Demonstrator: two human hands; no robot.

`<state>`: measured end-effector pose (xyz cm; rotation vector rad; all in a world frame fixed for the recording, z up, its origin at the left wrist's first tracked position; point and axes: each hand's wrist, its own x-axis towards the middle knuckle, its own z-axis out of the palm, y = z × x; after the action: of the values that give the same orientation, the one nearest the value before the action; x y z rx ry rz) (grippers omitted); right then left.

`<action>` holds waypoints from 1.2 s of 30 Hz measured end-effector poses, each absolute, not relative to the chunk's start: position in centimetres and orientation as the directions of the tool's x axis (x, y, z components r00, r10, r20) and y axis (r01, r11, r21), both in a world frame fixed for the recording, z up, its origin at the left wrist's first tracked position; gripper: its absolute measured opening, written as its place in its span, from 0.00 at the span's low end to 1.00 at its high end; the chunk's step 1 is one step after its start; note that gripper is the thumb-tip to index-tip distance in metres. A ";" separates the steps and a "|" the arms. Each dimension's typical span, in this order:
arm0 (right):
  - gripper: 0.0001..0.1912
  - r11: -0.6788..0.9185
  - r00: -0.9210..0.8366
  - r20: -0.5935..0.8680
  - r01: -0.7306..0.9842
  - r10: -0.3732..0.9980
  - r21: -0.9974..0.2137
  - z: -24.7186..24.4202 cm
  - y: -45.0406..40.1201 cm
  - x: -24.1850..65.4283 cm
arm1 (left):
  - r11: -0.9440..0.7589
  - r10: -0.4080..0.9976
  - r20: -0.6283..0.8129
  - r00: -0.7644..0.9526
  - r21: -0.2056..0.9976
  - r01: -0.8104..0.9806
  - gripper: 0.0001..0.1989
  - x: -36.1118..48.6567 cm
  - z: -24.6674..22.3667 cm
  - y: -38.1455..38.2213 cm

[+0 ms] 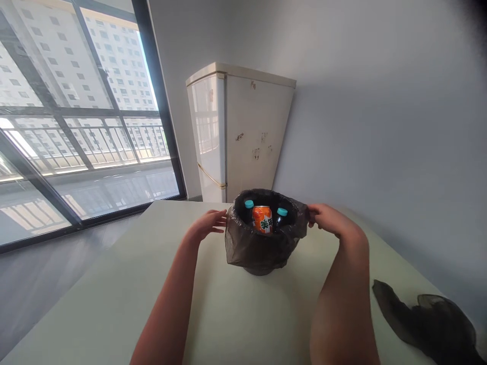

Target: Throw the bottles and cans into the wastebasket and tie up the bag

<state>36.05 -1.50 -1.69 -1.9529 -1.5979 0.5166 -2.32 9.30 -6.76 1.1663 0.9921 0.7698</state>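
Observation:
A black plastic garbage bag (262,248) lines a small bin (258,271), its edge folded down over the outside. Inside stand an orange drink can (262,219) and two bottles with turquoise caps, one bottle (249,204) at the left and another bottle (282,213) at the right. My left hand (208,223) is beside the bag's left side, fingers stretched out and apart, their tips at the plastic. On the other side, my right hand (326,218) pinches the bag's right edge between bent fingers. The lower parts of the can and bottles are hidden.
The bin stands on a pale green table (152,263). Another dark plastic bag (429,319) lies crumpled at the table's right. Behind the table is a white refrigerator (254,132) with worn patches, and glass sliding doors (87,111) are to the left.

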 end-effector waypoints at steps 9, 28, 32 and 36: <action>0.06 0.070 0.463 0.241 0.356 0.853 -0.932 1.1 -3.2 35.3 | 0.051 0.868 -0.029 0.495 0.998 -0.032 0.14 -2.8 -5.2 8.2; 0.08 0.339 0.335 0.277 -0.144 0.901 -0.930 3.9 -5.6 32.7 | 0.039 0.779 -0.099 0.619 0.993 0.110 0.17 -3.2 -3.2 6.6; 0.05 0.381 0.314 0.285 -0.311 0.906 -0.870 3.7 -5.4 32.9 | 0.037 0.823 -0.062 0.564 0.998 0.057 0.19 -3.5 -2.7 6.6; 0.05 0.381 0.341 0.256 -0.378 0.905 -0.844 3.7 -5.2 32.9 | 0.015 0.901 0.034 0.433 0.994 -0.109 0.20 -4.0 -2.3 6.5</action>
<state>32.95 -5.23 3.74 -0.7661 -0.8273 0.9495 -4.02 6.50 -2.25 1.3162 0.7930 0.9305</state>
